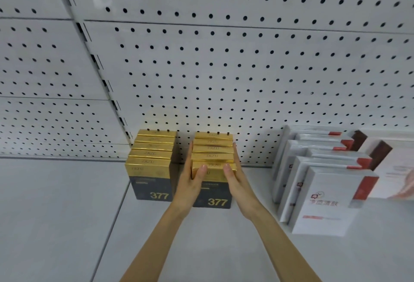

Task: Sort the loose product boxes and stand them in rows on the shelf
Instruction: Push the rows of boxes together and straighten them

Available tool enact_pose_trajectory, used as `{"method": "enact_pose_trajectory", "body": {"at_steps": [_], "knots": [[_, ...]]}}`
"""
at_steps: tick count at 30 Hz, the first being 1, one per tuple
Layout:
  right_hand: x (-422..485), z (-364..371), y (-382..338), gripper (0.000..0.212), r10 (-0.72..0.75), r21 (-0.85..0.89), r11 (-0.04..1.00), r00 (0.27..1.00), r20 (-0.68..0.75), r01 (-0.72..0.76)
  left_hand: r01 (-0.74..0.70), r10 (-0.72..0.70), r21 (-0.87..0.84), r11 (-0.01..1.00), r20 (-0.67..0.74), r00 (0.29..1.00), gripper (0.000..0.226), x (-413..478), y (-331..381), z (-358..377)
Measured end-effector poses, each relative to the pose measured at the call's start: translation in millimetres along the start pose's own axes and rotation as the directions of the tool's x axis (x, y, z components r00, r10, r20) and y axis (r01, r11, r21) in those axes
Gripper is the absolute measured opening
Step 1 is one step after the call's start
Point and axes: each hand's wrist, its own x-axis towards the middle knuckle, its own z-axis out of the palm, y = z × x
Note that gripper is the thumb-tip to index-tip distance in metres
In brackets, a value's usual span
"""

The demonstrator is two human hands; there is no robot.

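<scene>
Two rows of gold-topped dark boxes marked 377 stand upright on the white shelf (67, 214), against the pegboard. The left row (152, 160) stands alone. The right row (212, 152) sits between my hands. My left hand (190, 183) lies flat against its left side, fingers straight, thumb on the front box. My right hand (237, 181) presses flat against the right side, its thumb also on the front box's top.
White boxes with red corner marks (324, 199) stand in rows to the right, with white and brown boxes (380, 154) behind them. A blurred bit of another hand shows at the far right edge (406, 186). White pegboard (224, 57) backs the shelf.
</scene>
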Motion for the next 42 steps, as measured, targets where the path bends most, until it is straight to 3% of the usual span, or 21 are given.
{"method": "enact_pose_trajectory", "body": {"at_steps": [4,21,28,32,35,38,42], "knots": [[-2.3,0.9,2.3,0.08,0.0,0.01,1.0,1.0,-0.019,0.0,-0.015,0.015,0.013,1.0,0.018,1.0,0.076,-0.4,-0.2,-0.6],[-12.6,-5.5,9.1,0.072,0.022,-0.118,0.993,0.999,0.037,-0.018,0.074,-0.074,0.018,0.997,0.003,0.997,0.069,-7.7,-9.2,-2.9],[-19.5,-3.7,16.5,0.069,-0.009,-0.129,0.992,1.0,-0.022,0.006,0.068,-0.069,-0.011,0.998,-0.053,0.996,0.065,-21.7,-3.8,-3.0],[-22.3,-4.0,15.2,0.07,0.004,-0.119,0.993,0.997,-0.081,-0.014,0.073,-0.066,0.04,0.997,-0.158,0.985,0.061,-31.5,2.7,-1.7],[-30.0,-8.4,-1.1,0.064,-0.074,-0.249,0.968,0.984,-0.164,0.032,0.043,-0.012,0.145,0.988,-0.21,0.978,0.057,-36.3,10.9,-0.3],[-45.0,-18.0,-28.5,0.067,-0.219,-0.394,0.908,0.963,-0.156,0.143,-0.031,0.1,0.279,0.96,-0.238,0.966,0.058,-37.1,24.1,3.5],[-71.0,-52.6,-73.0,0.061,-0.428,-0.607,0.745,0.897,-0.115,0.277,-0.166,0.309,0.487,0.858,-0.23,0.923,0.062,-33.9,47.3,14.8]]}}
